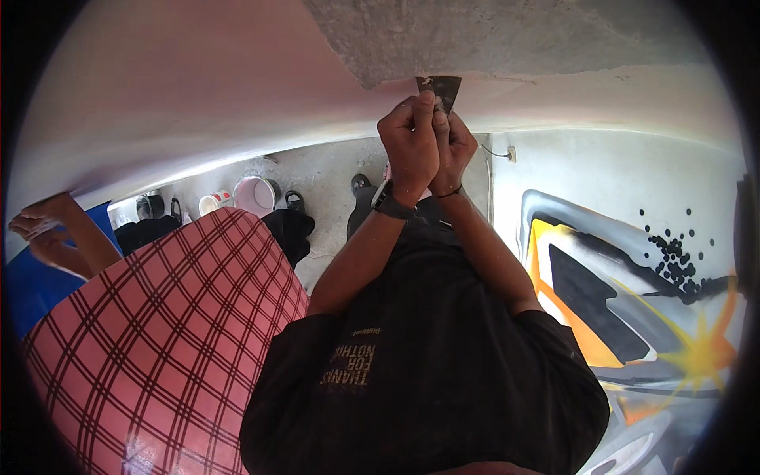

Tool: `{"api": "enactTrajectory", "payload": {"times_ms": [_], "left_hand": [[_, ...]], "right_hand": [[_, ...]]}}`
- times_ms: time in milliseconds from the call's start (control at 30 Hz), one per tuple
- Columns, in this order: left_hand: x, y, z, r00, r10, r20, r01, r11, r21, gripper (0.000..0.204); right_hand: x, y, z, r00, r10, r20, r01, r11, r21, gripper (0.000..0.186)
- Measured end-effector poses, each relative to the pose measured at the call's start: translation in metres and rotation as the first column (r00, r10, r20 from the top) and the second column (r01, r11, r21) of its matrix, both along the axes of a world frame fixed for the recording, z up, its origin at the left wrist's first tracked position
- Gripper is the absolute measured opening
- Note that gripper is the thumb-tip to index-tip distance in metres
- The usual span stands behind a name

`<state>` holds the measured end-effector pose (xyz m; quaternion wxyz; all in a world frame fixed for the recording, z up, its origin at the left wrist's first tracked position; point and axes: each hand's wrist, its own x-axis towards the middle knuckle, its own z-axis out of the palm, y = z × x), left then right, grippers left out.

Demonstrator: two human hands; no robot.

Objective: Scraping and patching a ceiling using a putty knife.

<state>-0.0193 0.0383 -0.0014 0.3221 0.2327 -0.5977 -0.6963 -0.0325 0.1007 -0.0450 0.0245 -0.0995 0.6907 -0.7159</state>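
Scraper: a flat, dark, pale-smeared blade (pixel 449 89) sticks out beyond the fingers, its broad end at the lower edge of a bare grey patch; the handle is hidden in the grip.
Left hand: the left hand (pixel 409 142) is closed around the scraper, its thumb laid up against the blade.
Right hand: the right hand (pixel 457 150) is pressed against the left one and closed on the same tool; how much of the handle it covers, I cannot tell.
Wrists: a dark watch (pixel 393 203) sits on the left wrist, a thin dark band (pixel 448 192) on the right.
Wall: pinkish paint covers the wall (pixel 222 87), with the rough grey patch (pixel 507 36) spreading above the blade.
Floor: near the edge where the grey floor (pixel 323 158) meets the wall stand a pink-lined bucket (pixel 255 195), a white and red tub (pixel 212 203) and a dark bucket (pixel 149 207).
Left side: another person's hands (pixel 51 229) reach toward the wall beside a pink plaid thing (pixel 170 324); whether it is cloth or board, I cannot tell.
Right side: a socket (pixel 511 154) with a cord is on the white side wall, near its corner; orange, grey and black painting (pixel 602 305) fills much of that wall.
Clothing: the wearer has a black shirt (pixel 443 340).
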Motion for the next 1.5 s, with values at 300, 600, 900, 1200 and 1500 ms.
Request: {"api": "enactTrajectory", "payload": {"times_ms": [300,600,900,1200,1500], "left_hand": [[0.005,-0.014,0.005,0.999,0.042,-0.015,-0.042,0.998,-0.044,0.032],[0.014,-0.018,0.004,1.000,0.012,0.011,-0.012,1.000,0.023,0.040],[0.002,-0.008,0.000,1.000,0.009,-0.005,-0.009,1.000,-0.016,0.041],[-0.005,0.004,-0.006,1.000,-0.027,0.014,0.027,1.000,-0.003,0.035],[-0.014,0.016,-0.002,0.999,-0.028,0.026,0.028,1.000,0.005,0.035]], "right_hand": [[0.005,-0.016,0.007,0.996,-0.002,-0.095,0.001,1.000,-0.012,0.033],[0.010,-0.020,0.004,0.999,0.032,-0.024,-0.032,0.999,-0.022,0.033],[0.000,-0.010,0.003,0.998,0.033,-0.050,-0.035,0.999,-0.038,0.030],[-0.003,0.003,0.005,0.999,-0.016,-0.030,0.014,0.998,-0.056,0.029],[-0.014,0.020,-0.004,0.998,-0.028,-0.053,0.030,0.999,0.034,0.029]]}}
